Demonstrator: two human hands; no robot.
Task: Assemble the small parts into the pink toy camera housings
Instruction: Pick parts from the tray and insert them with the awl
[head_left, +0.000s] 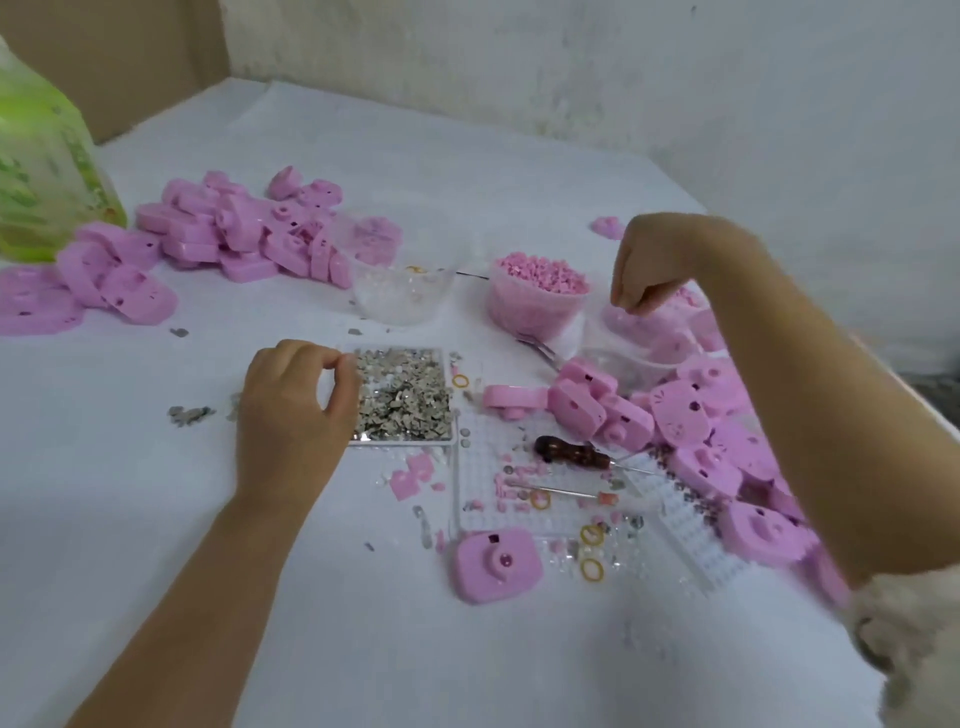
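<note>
The step in hand looks like fetching parts. The left hand (296, 410) is at the left edge of the tray of grey bits (402, 395), thumb and forefinger drawn together; whether a bit sits between them is too small to tell. The right hand (649, 265) hangs with fingertips bunched downward just right of the tub of pink pellets (540, 291), its catch likewise unclear. One pink camera housing (496, 564) lies on the counter (156, 519), touched by neither of the hands. Next, probably, the picked pieces must be carried there and seated with fine aim
</note>
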